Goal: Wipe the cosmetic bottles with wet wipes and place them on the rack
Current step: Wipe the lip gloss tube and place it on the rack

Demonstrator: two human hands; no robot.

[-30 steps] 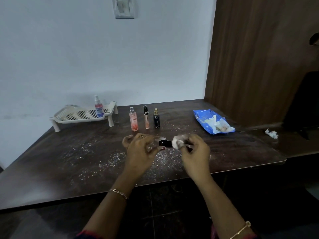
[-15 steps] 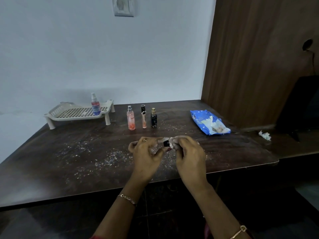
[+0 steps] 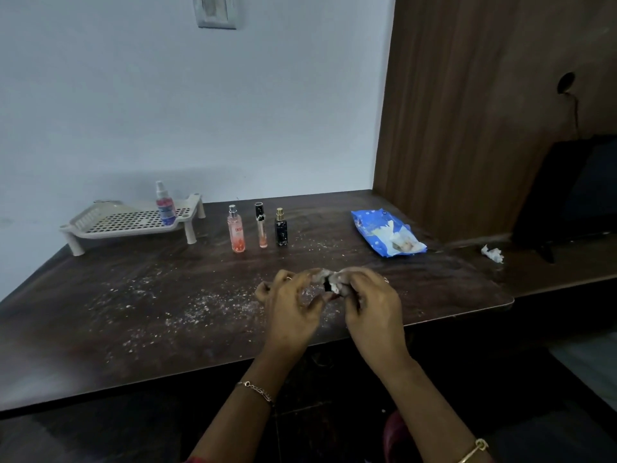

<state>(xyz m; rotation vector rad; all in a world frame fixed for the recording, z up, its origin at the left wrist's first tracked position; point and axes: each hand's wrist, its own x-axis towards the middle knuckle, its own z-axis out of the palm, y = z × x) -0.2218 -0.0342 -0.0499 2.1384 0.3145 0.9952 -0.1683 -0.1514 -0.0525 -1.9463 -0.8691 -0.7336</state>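
Note:
Over the table's front middle, my left hand (image 3: 292, 307) and my right hand (image 3: 372, 305) meet around a small dark cosmetic bottle (image 3: 328, 286). A crumpled white wet wipe (image 3: 337, 285) wraps most of it. The left hand grips one end of the bottle; the right hand pinches the wipe against it. Only a short black part of the bottle shows. Behind stand a pink bottle (image 3: 236, 230), a slim black-capped bottle (image 3: 261, 228) and a black gold-capped bottle (image 3: 281, 228). A spray bottle (image 3: 165, 204) stands on the white perforated rack (image 3: 110, 225) at the back left.
A blue wet-wipe pack (image 3: 384, 235) lies open at the back right. A used crumpled wipe (image 3: 492, 253) lies on the lower side shelf to the right. White specks litter the dark wooden table (image 3: 133, 312). A wooden panel rises at the right.
My hands have come closer together around the bottle, and the wipe now covers more of it. The view has shifted slightly.

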